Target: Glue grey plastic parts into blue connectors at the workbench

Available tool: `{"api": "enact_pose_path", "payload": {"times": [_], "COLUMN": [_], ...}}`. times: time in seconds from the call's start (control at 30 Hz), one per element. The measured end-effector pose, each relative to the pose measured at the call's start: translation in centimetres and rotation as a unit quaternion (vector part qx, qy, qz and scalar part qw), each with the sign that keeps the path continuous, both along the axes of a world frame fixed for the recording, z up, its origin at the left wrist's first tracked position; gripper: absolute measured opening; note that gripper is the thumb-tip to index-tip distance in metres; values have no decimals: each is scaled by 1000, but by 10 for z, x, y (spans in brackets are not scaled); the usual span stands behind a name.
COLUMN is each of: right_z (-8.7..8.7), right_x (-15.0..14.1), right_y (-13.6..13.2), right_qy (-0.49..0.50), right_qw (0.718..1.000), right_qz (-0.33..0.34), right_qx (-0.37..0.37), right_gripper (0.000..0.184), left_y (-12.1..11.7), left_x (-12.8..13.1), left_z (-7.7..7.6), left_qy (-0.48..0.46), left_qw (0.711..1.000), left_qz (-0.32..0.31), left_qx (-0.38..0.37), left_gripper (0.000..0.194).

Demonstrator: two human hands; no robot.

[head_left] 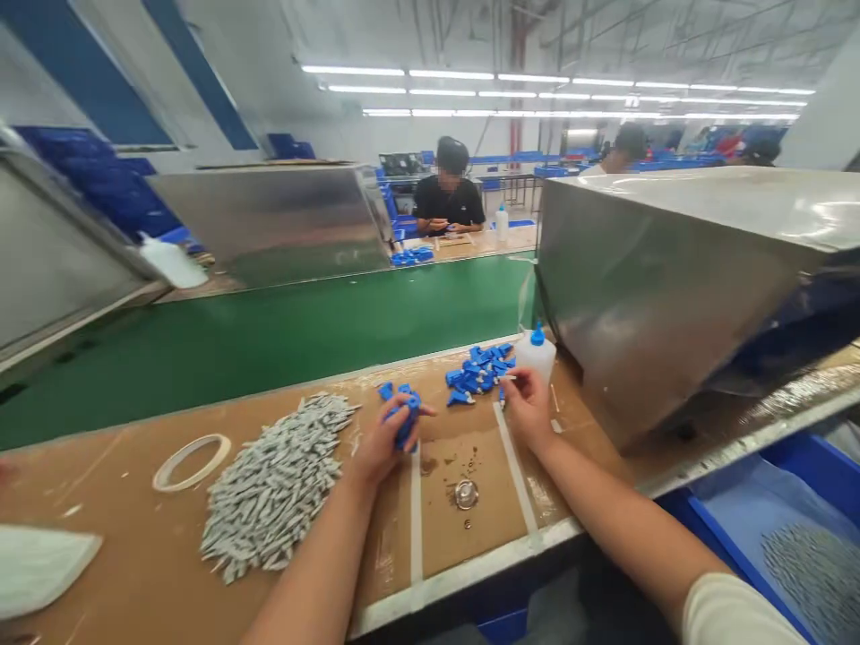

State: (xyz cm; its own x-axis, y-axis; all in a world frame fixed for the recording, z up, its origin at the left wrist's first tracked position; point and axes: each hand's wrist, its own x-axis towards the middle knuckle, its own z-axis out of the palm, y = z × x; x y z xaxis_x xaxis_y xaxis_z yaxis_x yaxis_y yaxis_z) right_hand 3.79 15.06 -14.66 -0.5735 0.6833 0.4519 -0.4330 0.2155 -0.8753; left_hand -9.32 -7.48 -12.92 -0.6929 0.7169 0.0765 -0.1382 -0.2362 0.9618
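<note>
1. Obscured: the right hand (530, 410) covers part of the bottle (536, 360); the pale piece (508, 378) at its fingertips is too small to identify. The blue bin (718, 536) is cut off at the frame's right edge.
2. Left hand (382, 442): fingers curled around blue parts (407, 423), above the table (443, 546); exact count unclear.
3. Right hand: pinched closed on the pale piece, beside the blue pile (478, 369).
4. Containers: bottle upright, blue-capped; bin holds grey pieces (810, 569).

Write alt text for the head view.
A person's left hand holds blue parts beside a grey heap, and the right hand pinches a small pale item near a blue pile and white bottle on a brown worktop. A green surface lies beyond.
</note>
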Motion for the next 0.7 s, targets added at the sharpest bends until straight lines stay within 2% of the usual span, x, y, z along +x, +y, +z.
{"api": "enact_pose_path", "payload": {"times": [0.07, 0.13, 0.17, 0.23, 0.37, 0.43, 0.47, 0.5, 0.57, 0.63, 0.7], "right_z": [-3, -3, -2, 1, 9, 13, 13, 12, 7, -2, -11], "right_x": [-2, -2, -2, -4, -13, -16, -17, -19, -23, -31, -44], "right_y": [-2, -13, -19, -31, -36, -34, -33, -33, -32, -33, -35], "right_qy": [2, -15, -27, -52, -112, -153, -189, -238, -349, -438, -483], "right_qw": [995, 973, 963, 956, 949, 940, 930, 911, 847, 783, 752], "right_qz": [76, 177, 209, 224, 204, 153, 105, 48, -46, -82, -82], "right_qx": [67, 145, 169, 183, 213, 264, 298, 334, 398, 433, 441], "right_gripper": [27, 24, 24, 28, 39, 43, 47, 53, 72, 90, 99], "left_y": [-2, -3, -2, -2, 0, 1, 1, 1, 1, 2, 3], "left_x": [1, 7, 10, 16, 20, 19, 19, 18, 17, 17, 16], "left_z": [-6, -9, -9, -10, -9, -8, -7, -6, -4, -2, -1], "left_qy": [35, 52, 54, 44, 17, 13, 12, 9, -3, -20, -38], "left_qw": [998, 990, 986, 982, 985, 988, 990, 993, 997, 997, 995], "left_qz": [-56, -125, -154, -183, -169, -153, -138, -116, -59, -9, 25], "left_qx": [-15, -32, -38, -35, -11, -6, 0, 12, 44, 73, 85], "left_gripper": [44, 41, 41, 41, 46, 48, 48, 48, 48, 49, 49]}}
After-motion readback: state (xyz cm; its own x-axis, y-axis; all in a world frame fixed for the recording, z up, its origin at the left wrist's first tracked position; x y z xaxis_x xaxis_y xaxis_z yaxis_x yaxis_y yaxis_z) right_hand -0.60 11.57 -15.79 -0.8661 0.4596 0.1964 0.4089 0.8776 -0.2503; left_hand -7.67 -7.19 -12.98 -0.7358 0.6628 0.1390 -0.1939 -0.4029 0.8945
